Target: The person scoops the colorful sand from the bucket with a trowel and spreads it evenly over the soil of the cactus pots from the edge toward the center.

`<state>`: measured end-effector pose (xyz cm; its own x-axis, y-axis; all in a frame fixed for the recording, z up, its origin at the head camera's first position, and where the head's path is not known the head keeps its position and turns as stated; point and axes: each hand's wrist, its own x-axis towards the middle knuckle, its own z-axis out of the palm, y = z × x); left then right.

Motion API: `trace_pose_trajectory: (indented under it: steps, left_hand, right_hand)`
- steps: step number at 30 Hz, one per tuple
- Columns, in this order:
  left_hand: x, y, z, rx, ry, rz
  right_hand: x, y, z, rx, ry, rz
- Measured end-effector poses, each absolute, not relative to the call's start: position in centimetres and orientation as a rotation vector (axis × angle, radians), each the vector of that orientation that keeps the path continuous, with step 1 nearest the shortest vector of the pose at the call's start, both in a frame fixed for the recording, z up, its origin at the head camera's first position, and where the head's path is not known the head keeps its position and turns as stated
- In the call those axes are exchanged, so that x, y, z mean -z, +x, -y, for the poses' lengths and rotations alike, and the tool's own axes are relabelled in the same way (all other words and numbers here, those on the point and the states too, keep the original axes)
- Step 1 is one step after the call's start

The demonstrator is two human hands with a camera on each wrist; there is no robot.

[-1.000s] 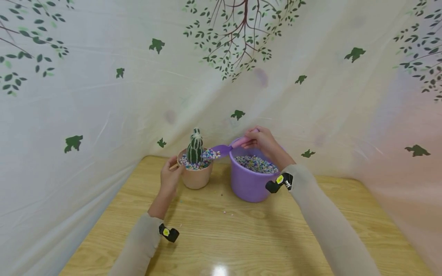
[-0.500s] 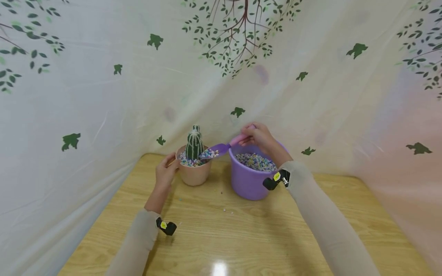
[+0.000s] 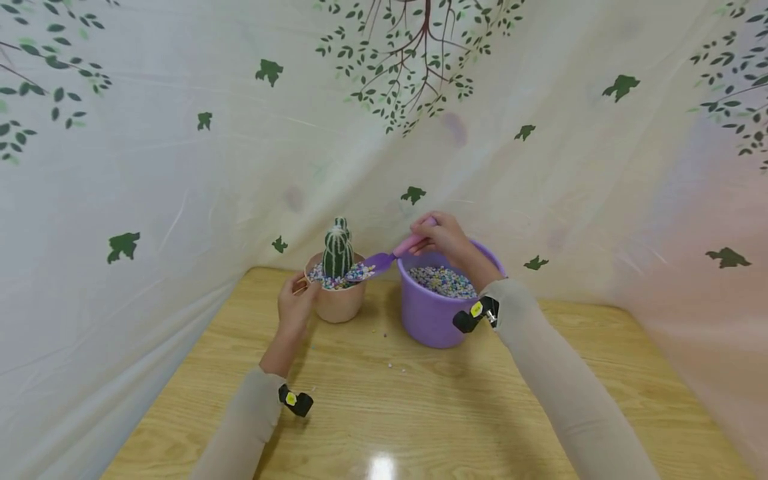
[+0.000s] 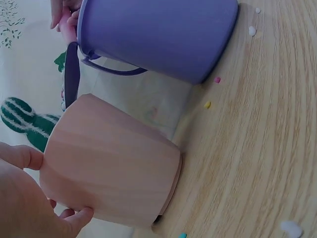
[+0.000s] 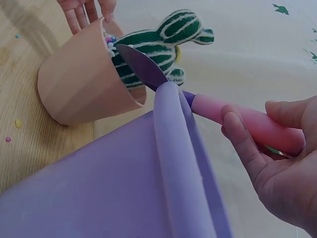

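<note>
A green, white-striped cactus (image 3: 338,253) stands in a peach plant pot (image 3: 339,307) with multicoloured pebbles around it. At the pot's left side, my left hand (image 3: 294,307) holds the rim, its thumb at the edge and fingers against the outer wall (image 4: 106,163). My right hand (image 3: 443,238) grips the pink handle of a purple trowel (image 3: 381,261). Its blade (image 5: 141,67) tilts down over the pot's right rim, pebbles at its tip beside the cactus. Below the right hand is a purple bucket (image 3: 433,323) part-filled with similar pebbles (image 3: 444,283).
The wooden table (image 3: 372,413) carries several stray pebbles in front of the pot and bucket. A pale curtain (image 3: 528,200) printed with leaves and branches hangs close behind them. The bucket's handle (image 4: 116,71) hangs on its pot-facing side.
The trowel has shifted slightly left and its blade has dipped further into the pot, with its pebbles lower. My left hand has shifted a little at the rim. The bucket stays put.
</note>
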<state>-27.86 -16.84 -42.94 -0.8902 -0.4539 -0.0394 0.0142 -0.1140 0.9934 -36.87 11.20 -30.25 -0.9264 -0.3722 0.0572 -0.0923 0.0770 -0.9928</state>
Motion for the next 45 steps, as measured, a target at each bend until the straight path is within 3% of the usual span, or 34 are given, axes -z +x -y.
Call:
trace_pose_trajectory:
  steps: [12,28,45]
  left_hand:
    - [43.8,-28.3,18.3,2.165,0.346,1.745]
    - [43.3,-28.4,18.3,2.214,0.451,1.868]
    - [43.5,-29.5,19.6,2.273,0.384,1.843]
  right_hand:
    - [31.1,-37.0,-10.9,1.939,-0.518,-2.152]
    - [30.9,-36.6,-10.6,1.875,-0.591,-2.251]
    - [31.4,-37.2,-10.7,1.873,-0.727,-2.309]
